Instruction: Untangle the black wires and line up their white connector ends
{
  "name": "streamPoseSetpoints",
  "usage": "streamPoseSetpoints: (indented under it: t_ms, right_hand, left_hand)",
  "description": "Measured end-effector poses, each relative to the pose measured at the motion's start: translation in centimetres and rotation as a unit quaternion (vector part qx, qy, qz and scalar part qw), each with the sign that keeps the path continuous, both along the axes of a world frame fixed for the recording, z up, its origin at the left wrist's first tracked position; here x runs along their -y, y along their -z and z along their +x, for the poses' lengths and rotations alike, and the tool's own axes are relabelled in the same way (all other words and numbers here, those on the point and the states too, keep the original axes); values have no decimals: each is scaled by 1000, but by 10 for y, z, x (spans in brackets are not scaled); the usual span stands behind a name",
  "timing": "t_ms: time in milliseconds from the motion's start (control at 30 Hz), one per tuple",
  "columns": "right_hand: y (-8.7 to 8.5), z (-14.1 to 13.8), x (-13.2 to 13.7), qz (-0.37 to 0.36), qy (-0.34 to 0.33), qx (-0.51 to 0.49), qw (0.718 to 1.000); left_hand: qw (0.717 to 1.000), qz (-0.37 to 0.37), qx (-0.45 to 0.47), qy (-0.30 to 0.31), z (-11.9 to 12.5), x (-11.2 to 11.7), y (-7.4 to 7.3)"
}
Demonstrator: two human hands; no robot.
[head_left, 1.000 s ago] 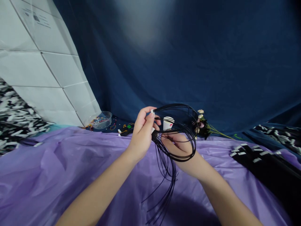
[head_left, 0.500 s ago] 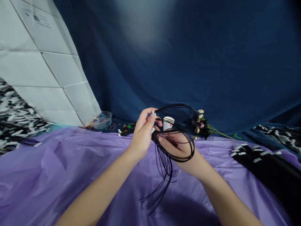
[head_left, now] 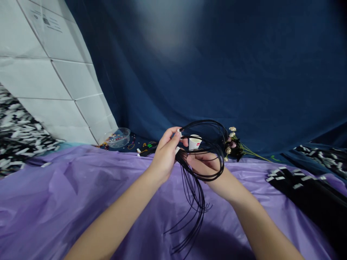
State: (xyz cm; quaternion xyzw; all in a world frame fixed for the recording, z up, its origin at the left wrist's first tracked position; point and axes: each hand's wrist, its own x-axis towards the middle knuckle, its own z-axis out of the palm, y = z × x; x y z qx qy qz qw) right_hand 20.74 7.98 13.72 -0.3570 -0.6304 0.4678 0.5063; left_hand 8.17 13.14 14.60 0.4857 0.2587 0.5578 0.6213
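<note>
Hanging above the purple plastic sheet (head_left: 81, 202), a looped black wire harness (head_left: 201, 198) is held by the left hand (head_left: 165, 153), which is closed in a pinch on its white connectors (head_left: 179, 133). The right hand (head_left: 204, 166), half curled, sits among the wires; its grip cannot be determined. Beyond stands a paper cup (head_left: 195, 144), with cream flowers (head_left: 232, 134) at right; a dark-blue curtain (head_left: 230, 65) forms the background.

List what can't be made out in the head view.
Head view:
Upper white connector: partly covered by the left hand.
Right hand: fingers partly hidden behind the black cables.
Print on the white panels: too small to read.
Black bundle at right: cut off by the frame edge.
</note>
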Motion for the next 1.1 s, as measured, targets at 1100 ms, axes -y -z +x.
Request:
streamPoseSetpoints:
  t_ms: [1100]
  right_hand:
    - [-35, 88, 1, -195, 19, -204, 959]
  left_hand:
    - [991, -123, 53, -21, -12, -9, -12]
